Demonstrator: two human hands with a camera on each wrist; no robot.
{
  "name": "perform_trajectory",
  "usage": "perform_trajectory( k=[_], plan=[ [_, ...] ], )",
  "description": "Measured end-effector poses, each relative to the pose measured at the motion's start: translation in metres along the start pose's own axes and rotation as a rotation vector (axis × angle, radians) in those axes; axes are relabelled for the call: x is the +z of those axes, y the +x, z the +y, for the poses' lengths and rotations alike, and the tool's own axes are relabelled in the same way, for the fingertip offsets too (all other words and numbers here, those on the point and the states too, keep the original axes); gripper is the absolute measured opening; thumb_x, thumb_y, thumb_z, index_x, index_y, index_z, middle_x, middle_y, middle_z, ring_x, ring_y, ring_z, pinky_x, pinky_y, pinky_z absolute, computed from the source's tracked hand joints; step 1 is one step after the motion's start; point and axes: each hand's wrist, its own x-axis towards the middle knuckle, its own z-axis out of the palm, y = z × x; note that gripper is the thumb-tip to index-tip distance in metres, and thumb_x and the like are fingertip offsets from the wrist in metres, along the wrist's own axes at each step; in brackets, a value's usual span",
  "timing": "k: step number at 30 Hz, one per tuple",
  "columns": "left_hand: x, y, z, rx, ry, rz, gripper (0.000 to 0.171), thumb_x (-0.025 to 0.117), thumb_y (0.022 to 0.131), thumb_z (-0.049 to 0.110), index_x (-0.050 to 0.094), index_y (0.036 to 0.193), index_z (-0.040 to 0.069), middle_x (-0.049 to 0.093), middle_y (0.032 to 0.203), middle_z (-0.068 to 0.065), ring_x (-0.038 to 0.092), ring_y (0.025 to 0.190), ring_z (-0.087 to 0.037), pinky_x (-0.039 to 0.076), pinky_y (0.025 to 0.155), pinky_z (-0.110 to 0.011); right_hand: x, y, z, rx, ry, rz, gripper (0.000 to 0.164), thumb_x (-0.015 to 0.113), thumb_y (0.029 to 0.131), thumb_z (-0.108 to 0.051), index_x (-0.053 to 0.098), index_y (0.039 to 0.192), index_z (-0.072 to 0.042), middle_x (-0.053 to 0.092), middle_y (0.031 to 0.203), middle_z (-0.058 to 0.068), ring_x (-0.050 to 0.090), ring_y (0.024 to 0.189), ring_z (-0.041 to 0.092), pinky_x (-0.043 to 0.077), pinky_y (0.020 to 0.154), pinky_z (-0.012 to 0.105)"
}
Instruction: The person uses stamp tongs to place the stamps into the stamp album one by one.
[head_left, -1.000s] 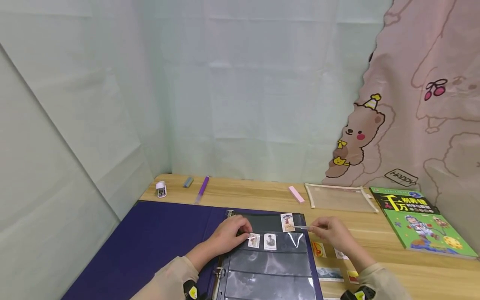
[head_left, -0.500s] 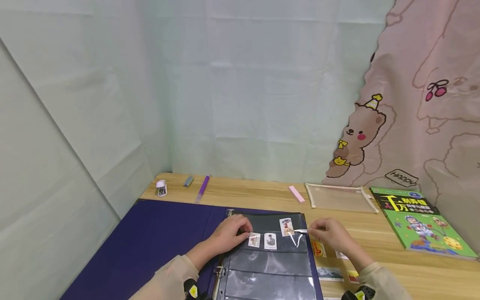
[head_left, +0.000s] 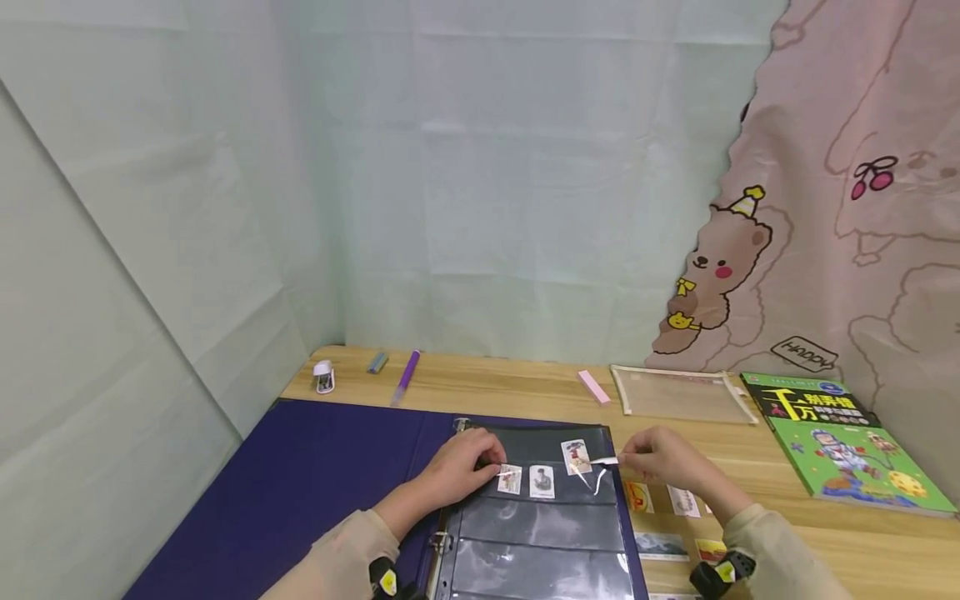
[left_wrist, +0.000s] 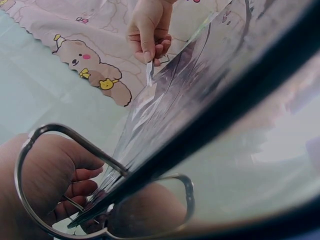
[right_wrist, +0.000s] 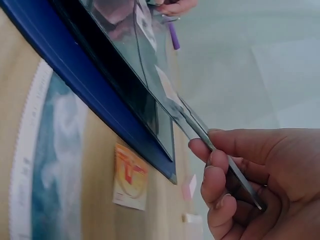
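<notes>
My right hand [head_left: 660, 454] pinches metal tweezers [right_wrist: 195, 122] between thumb and fingers. At their tips is a stamp [head_left: 576, 457], slightly tilted, its lower part at the second pocket row of a black stock page [head_left: 540, 525]. Clear film with a bright glint crosses the stamp's lower edge. My left hand [head_left: 459, 467] rests on the page's upper left with its fingers loosely bent, beside a metal binder ring [left_wrist: 25, 165]. Two stamps sit in that row: one at my left thumb [head_left: 509, 479], a grey figure stamp [head_left: 542, 482] to its right.
The navy binder cover [head_left: 300, 483] lies open to the left. Right of the page are several loose stamps, including an orange one [head_left: 639, 497] and a landscape one [head_left: 660, 547]. Behind lie a purple pen [head_left: 406, 377], pink block [head_left: 593, 387], mesh pouch [head_left: 684, 394] and green book [head_left: 847, 446].
The tweezed stamp has come down from the top strip to the second row's pocket edge, then shifted slightly right. My right hand has lifted and turned a little; the left has stayed put.
</notes>
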Motion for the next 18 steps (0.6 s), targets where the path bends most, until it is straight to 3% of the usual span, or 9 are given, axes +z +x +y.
perform_trajectory(
  k=[11,18],
  plan=[
    [0.001,-0.001,-0.001,0.004,0.006,-0.002,0.007,0.064,0.082,0.020,0.060,0.086,0.024,0.055,0.082,0.011,0.049,0.076,-0.002,0.043,0.069,-0.019,-0.019,0.002,0.000,0.035,-0.034,-0.085,0.019,0.059,0.085,-0.018,0.065,0.079,-0.001,0.051,0.060,0.000,0.046,0.052,0.008,0.037,0.044,0.022],
    [0.001,0.000,-0.001,0.006,0.017,0.000,0.007,0.064,0.082,0.020,0.060,0.086,0.024,0.055,0.082,0.012,0.049,0.076,-0.002,0.043,0.070,-0.019,-0.022,0.011,-0.008,0.042,-0.051,-0.045,0.020,0.060,0.085,-0.023,0.067,0.084,-0.005,0.053,0.064,0.000,0.049,0.054,0.012,0.039,0.045,0.024]
  ],
)
